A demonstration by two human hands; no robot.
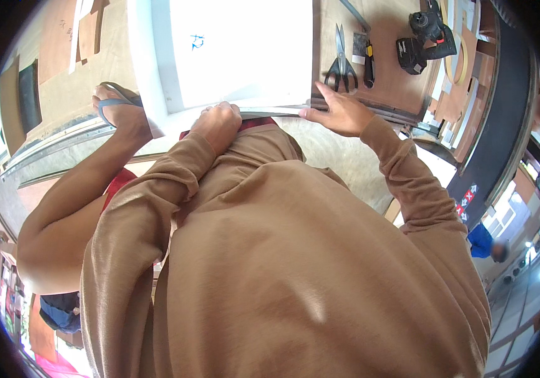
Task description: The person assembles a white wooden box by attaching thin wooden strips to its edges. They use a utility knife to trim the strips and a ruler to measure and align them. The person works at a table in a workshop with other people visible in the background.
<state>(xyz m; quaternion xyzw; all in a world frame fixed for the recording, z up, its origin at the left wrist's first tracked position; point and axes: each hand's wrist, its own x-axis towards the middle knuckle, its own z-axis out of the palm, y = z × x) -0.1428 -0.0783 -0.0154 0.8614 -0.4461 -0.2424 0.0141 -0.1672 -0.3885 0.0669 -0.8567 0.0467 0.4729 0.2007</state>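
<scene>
A white box-like piece with low raised sides and a blue handwritten mark lies in front of me. At its near edge, my left hand is closed, its fingers curled over the rim. A thin pale strip runs along that edge between my hands. My right hand is at the near right corner, thumb against the strip's end and the index finger stretched forward. Just beyond it lie black-handled scissors and a yellow-and-black utility knife.
A black cordless drill rests on the wooden bench at the far right, beside a roll of tape. My sandalled foot is up on the worktop at the left. Wood boards lie at the far left; other people are in the background.
</scene>
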